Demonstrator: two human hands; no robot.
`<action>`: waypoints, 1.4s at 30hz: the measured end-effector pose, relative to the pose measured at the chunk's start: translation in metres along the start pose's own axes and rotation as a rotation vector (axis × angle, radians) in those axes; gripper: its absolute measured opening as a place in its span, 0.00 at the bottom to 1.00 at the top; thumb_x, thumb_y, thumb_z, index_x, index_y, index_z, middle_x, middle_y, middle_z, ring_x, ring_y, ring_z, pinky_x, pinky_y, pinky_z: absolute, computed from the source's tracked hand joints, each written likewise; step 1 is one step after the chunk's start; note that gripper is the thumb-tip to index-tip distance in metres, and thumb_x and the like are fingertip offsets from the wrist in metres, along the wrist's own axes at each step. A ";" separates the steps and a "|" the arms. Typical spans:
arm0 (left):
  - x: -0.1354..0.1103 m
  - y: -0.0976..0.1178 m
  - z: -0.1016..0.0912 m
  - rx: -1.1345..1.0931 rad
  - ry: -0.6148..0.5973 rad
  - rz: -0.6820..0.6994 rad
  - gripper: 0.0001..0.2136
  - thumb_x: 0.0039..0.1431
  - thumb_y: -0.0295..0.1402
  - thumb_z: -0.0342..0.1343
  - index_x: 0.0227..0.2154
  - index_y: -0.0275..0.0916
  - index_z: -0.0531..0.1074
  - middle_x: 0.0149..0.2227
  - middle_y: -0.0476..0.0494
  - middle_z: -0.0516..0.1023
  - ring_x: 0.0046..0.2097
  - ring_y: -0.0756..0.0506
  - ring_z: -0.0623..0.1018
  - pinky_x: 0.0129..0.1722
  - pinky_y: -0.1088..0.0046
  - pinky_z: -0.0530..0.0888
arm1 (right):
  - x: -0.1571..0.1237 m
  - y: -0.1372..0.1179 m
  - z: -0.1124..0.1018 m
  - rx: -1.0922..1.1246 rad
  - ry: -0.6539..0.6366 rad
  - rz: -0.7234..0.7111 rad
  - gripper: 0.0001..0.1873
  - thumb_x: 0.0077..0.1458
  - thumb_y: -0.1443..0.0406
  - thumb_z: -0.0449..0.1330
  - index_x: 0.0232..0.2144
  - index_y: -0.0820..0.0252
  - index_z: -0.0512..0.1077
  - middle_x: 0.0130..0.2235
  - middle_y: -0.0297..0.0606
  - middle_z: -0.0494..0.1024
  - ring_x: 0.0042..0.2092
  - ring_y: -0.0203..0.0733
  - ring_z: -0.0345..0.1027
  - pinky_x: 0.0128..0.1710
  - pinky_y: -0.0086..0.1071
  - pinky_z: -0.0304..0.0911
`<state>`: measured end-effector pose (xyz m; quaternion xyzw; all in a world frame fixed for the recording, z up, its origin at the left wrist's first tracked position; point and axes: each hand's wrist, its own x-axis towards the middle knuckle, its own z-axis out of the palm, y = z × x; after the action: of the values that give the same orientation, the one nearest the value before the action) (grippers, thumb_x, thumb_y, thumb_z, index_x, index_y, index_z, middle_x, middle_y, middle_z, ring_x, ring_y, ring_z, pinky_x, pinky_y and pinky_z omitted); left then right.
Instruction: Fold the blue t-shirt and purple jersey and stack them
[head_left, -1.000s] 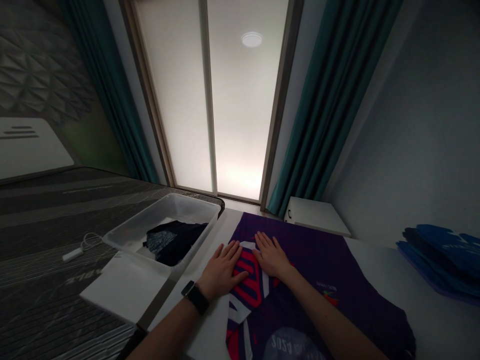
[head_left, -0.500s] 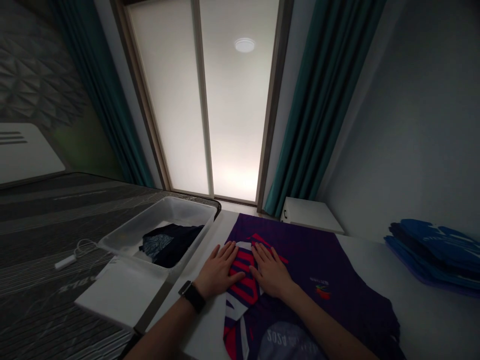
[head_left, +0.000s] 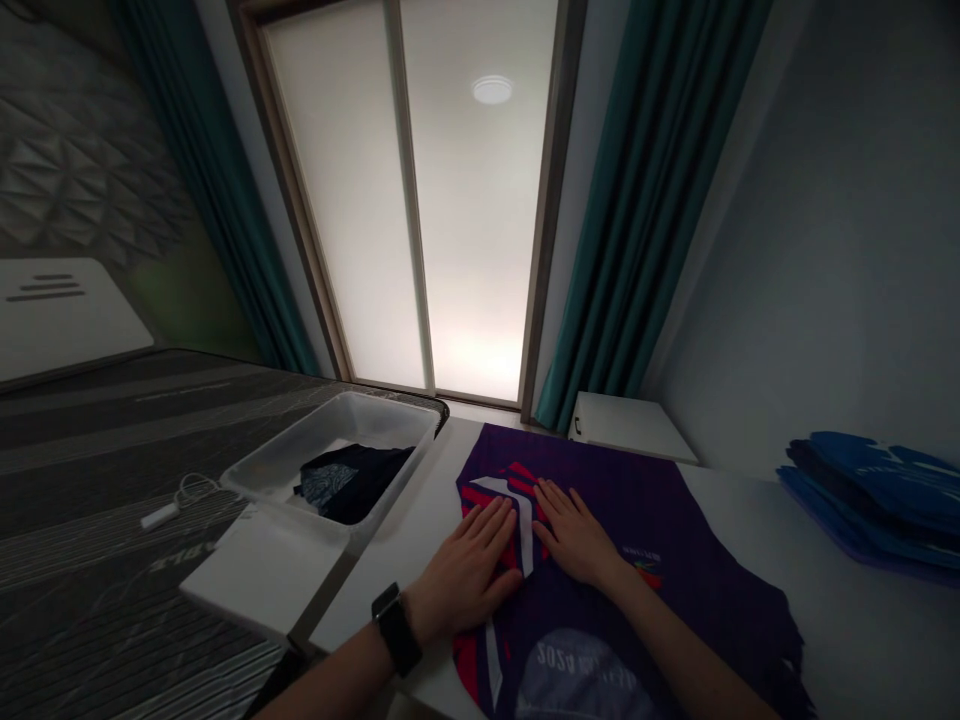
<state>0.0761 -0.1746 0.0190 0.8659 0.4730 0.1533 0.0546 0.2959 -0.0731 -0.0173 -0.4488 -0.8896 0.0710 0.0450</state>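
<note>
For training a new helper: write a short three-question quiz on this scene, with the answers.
1. Which hand wears the black watch: the left hand or the right hand?
2. True or false: the dark garment lies inside the clear plastic bin.
3. What is the main colour of the shirt under both hands?

Key: 1. The left hand. 2. True. 3. Purple.
</note>
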 end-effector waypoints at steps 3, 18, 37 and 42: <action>-0.010 0.009 0.003 -0.045 -0.086 0.044 0.36 0.65 0.49 0.49 0.69 0.46 0.39 0.70 0.44 0.45 0.69 0.38 0.50 0.67 0.57 0.53 | 0.000 0.001 0.003 -0.007 0.009 -0.001 0.36 0.65 0.49 0.39 0.68 0.60 0.47 0.70 0.39 0.44 0.70 0.42 0.34 0.68 0.45 0.31; -0.032 -0.031 -0.003 -0.003 -0.082 -0.130 0.29 0.71 0.45 0.40 0.69 0.45 0.39 0.69 0.43 0.48 0.69 0.41 0.53 0.67 0.55 0.52 | -0.001 0.002 0.001 -0.011 -0.013 -0.007 0.37 0.65 0.47 0.37 0.68 0.61 0.46 0.70 0.38 0.43 0.70 0.42 0.34 0.68 0.46 0.31; -0.035 -0.046 -0.016 -0.062 -0.260 0.019 0.53 0.49 0.62 0.57 0.69 0.43 0.35 0.71 0.38 0.38 0.70 0.32 0.44 0.67 0.50 0.45 | 0.000 0.005 0.004 0.001 -0.005 -0.019 0.38 0.64 0.46 0.37 0.68 0.61 0.46 0.70 0.39 0.45 0.70 0.44 0.35 0.68 0.48 0.32; -0.036 -0.043 -0.022 -0.062 -0.260 0.031 0.47 0.56 0.58 0.54 0.69 0.44 0.37 0.71 0.40 0.40 0.70 0.33 0.46 0.67 0.52 0.48 | -0.001 0.003 -0.001 0.013 -0.015 -0.009 0.38 0.65 0.46 0.36 0.68 0.61 0.46 0.70 0.40 0.44 0.70 0.44 0.35 0.68 0.48 0.32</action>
<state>0.0163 -0.1824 0.0213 0.8836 0.4434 0.0552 0.1400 0.2987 -0.0721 -0.0170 -0.4440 -0.8915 0.0800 0.0415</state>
